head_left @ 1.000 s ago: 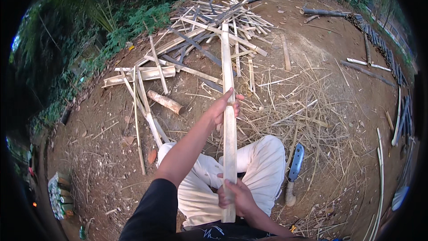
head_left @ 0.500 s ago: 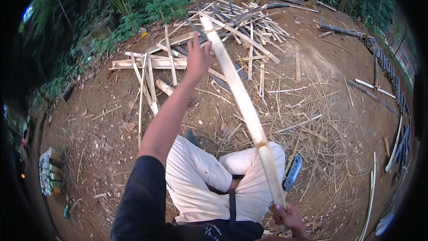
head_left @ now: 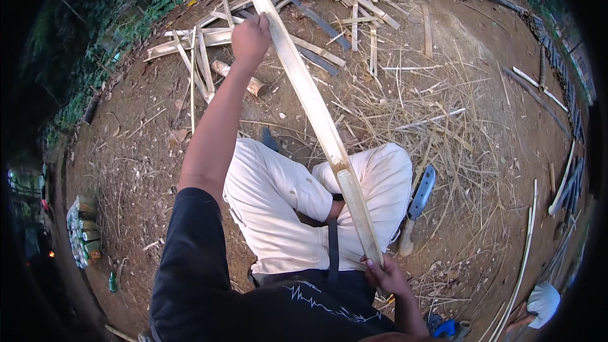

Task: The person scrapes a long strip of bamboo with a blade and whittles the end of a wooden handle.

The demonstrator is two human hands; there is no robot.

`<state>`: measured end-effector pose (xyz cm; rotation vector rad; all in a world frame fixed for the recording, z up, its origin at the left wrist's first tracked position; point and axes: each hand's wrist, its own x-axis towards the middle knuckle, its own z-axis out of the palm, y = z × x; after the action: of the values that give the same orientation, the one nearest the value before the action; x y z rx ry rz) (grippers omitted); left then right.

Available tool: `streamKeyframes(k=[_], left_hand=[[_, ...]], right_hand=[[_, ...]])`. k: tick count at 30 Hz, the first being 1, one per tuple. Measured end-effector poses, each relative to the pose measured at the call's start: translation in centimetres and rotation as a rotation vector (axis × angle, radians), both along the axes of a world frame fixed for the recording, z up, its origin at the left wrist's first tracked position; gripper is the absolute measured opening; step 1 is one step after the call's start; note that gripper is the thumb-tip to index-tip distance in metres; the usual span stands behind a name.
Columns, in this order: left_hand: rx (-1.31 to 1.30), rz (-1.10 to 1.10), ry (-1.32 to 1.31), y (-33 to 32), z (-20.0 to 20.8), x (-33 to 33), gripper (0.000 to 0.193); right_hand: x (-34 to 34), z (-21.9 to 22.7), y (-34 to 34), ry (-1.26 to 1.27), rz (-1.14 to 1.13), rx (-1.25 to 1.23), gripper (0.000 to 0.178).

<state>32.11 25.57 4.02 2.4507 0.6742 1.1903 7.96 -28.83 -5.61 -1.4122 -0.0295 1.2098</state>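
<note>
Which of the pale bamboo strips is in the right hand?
The long, flat, pale bamboo strip slanting over the white trousers; other strips lie on the ground.

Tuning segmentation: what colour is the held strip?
Strip: pale cream, brownish band across lower part. Head view shows it best.

The person wears a black short-sleeved T-shirt [head_left: 253,313] with a thin, jagged white line print [head_left: 296,292] across the front. The trousers [head_left: 278,234] are off-white, loose and creased, with small dark spots on the left leg. A dark strap [head_left: 333,247] hangs at the waist. Left hand [head_left: 251,42] and right hand [head_left: 387,276] are bare.
</note>
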Motion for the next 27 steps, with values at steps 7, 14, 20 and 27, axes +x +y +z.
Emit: streamKeyframes(k=[7,14,20,27], left_hand=[[-0.117,-0.08,-0.349,1.9,0.7,-1.3,0.022],[0.238,0.369,-0.454,13.6,7.7,-5.9,0.024],[0.081,0.29,-0.146,6.5,10.4,-9.3,0.067],[0.392,-0.427,-0.816,-14.4,14.6,-21.8,0.036]], right_hand=[[-0.2,-0.2,-1.0,0.062,0.098,0.041,0.022],[-1.7,-4.3,-7.9,-0.965,0.009,-0.624,0.028],[-3.0,-5.1,-9.2,-1.1,-0.31,-0.944,0.041],[-2.6,-8.3,-3.1,-0.986,-0.59,-0.895,0.039]])
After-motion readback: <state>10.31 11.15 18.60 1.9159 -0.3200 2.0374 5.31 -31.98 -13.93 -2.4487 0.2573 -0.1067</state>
